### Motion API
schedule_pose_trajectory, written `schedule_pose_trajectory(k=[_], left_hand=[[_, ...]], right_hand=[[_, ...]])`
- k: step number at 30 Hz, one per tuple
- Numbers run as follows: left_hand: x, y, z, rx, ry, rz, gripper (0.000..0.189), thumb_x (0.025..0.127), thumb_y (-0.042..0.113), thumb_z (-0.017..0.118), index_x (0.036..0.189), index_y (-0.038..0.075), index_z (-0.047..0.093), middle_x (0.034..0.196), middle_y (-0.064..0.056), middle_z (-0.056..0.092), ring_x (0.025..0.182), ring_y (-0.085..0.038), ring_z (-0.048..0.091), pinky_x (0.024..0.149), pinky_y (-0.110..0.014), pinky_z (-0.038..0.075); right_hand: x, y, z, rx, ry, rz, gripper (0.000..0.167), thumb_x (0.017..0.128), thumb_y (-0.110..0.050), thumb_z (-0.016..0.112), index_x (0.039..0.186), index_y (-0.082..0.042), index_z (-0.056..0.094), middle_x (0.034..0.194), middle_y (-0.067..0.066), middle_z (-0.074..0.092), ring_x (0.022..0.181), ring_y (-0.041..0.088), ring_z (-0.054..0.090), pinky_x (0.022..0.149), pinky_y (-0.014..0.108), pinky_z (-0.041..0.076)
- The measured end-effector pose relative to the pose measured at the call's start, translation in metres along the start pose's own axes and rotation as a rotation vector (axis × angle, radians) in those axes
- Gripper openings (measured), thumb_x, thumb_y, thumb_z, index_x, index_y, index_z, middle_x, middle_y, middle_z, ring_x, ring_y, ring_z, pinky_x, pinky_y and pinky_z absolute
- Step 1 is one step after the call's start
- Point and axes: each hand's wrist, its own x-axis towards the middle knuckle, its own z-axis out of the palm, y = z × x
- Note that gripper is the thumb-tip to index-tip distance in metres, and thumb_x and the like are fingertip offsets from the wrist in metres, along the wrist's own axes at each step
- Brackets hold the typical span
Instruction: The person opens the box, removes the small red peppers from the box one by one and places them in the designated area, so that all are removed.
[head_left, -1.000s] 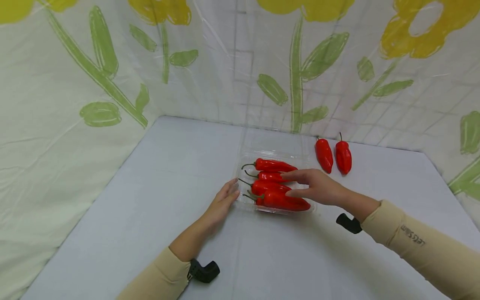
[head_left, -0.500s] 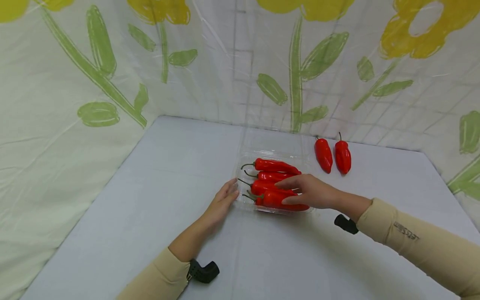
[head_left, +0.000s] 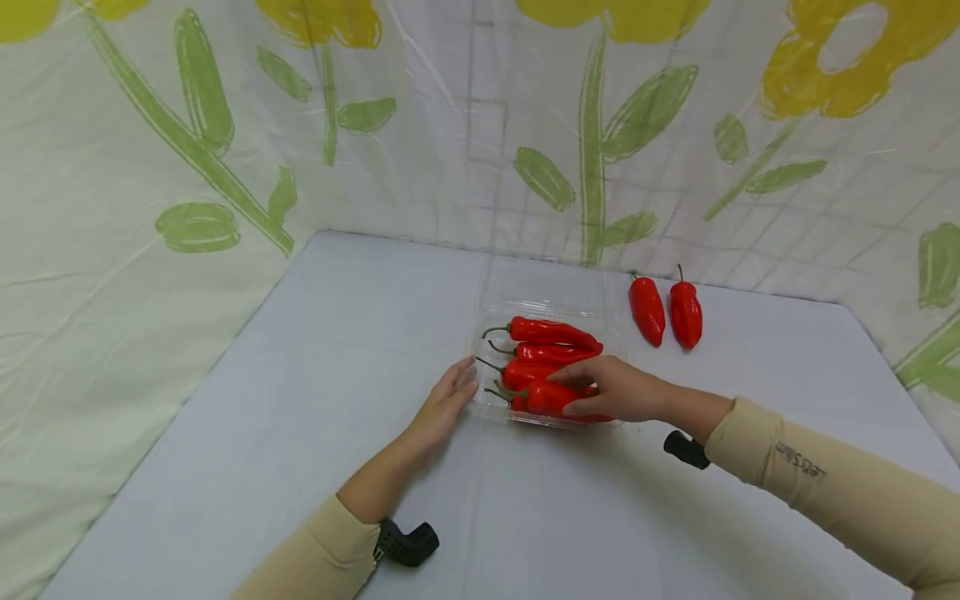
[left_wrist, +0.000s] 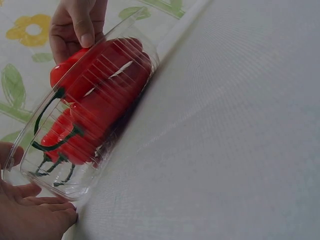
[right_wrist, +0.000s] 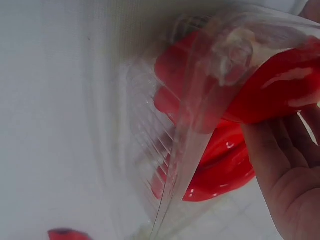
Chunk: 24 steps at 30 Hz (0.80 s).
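A clear plastic clamshell container (head_left: 540, 423) lies with its lid raised at the back, holding several long red peppers. In the head view my left hand (head_left: 442, 403) holds the container's left end. The left wrist view shows this hand's fingers (left_wrist: 47, 204) against the plastic near the rim. My right hand (head_left: 622, 387) reaches in from the right and grips the front red pepper (head_left: 546, 398), thumb on the near side and fingers on the far side. Behind it lie other red peppers, such as the rearmost pepper (head_left: 551, 332). The right hand covers the gripped pepper's tip.
Two more red peppers, the left one (head_left: 647, 311) and the right one (head_left: 686, 315), lie on the white table (head_left: 360, 333) behind and right of the container. A flower-printed curtain (head_left: 420, 150) hangs behind the table.
My right hand has moved slightly left and down toward the front pepper, and its fingers have closed round it. The left hand and the container have stayed in place.
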Motion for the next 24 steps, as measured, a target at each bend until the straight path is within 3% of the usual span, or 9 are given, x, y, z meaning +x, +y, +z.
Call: schedule_pose_trajectory(k=[6, 24], left_hand=[[0.0001, -0.0002, 0.0001, -0.015, -0.002, 0.008, 0.05, 0.098, 0.016, 0.04, 0.145, 0.005, 0.026, 0.151, -0.021, 0.027, 0.141, -0.034, 0.022, 0.115, -0.05, 0.019], [0.0004, 0.0003, 0.0003, -0.022, 0.001, 0.022, 0.05, 0.098, 0.014, 0.04, 0.145, 0.002, 0.025, 0.15, -0.023, 0.027, 0.141, -0.034, 0.022, 0.115, -0.05, 0.018]], right_hand=[[0.0023, -0.0009, 0.0032, 0.001, -0.02, 0.053, 0.05, 0.08, -0.022, 0.072, 0.127, -0.011, 0.057, 0.113, 0.005, 0.06, 0.105, 0.022, 0.048, 0.071, 0.024, 0.053], [0.0041, -0.0021, 0.0028, 0.041, -0.07, 0.049, 0.045, 0.082, -0.026, 0.07, 0.123, -0.016, 0.053, 0.113, 0.003, 0.057, 0.106, 0.021, 0.048, 0.074, 0.026, 0.053]])
